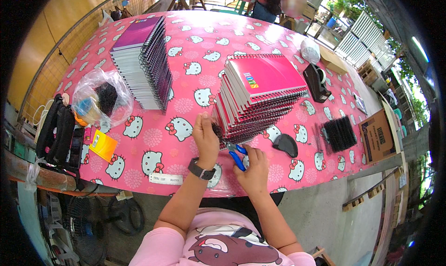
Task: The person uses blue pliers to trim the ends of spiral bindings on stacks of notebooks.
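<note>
In front of me stands a tall stack of pink spiral-bound notebooks, its black coil edges facing me. My left hand, with a dark watch on the wrist, is closed at the stack's lower left, around the coil end of a low notebook. Its fingertips are partly hidden by the pages. My right hand is wrapped round blue-handled pliers. Their metal jaws are at the coil edge near the base of the stack, close to my left hand. Exactly what the jaws touch is too small to tell.
A purple notebook stack stands back left, beside a plastic bag. A yellow packet and black pouch lie left. To the right are a black curved case, loose coils, a tape dispenser and a cardboard box.
</note>
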### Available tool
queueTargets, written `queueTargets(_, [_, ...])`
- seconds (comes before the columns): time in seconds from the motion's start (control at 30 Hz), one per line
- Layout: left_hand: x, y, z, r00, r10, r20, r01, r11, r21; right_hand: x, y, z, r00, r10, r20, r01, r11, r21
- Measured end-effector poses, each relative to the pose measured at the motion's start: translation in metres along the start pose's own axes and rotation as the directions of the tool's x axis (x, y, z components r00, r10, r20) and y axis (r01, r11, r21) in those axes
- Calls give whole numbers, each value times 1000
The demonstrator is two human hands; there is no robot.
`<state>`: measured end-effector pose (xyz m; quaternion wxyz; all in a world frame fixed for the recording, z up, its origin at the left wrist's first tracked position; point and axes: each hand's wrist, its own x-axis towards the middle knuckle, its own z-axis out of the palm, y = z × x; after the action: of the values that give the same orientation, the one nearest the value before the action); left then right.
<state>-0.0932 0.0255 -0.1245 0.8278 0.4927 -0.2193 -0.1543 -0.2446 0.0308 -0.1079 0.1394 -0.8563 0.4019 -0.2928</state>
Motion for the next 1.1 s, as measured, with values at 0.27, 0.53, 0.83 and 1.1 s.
queueTargets(0.27, [-1, 4, 1, 1000, -4, -5, 5, 998, 57, -1, 2, 4, 987, 127, 99, -140, 980, 143])
queueTargets(0.53, [3, -2, -5, 993, -108, -47, 103, 990, -93, -5, 8, 3, 999, 32, 40, -33, 999, 14])
queueTargets(0.83, [2, -6, -3, 992, -114, -47, 112, 993, -42, -3, 5, 11, 998, 61, 9, -61, 995, 76])
queueTargets(1.1, [6, -6, -3, 994, -102, -45, 100, 994, -36, 0, 7, 8, 988, 121, 99, -133, 983, 128])
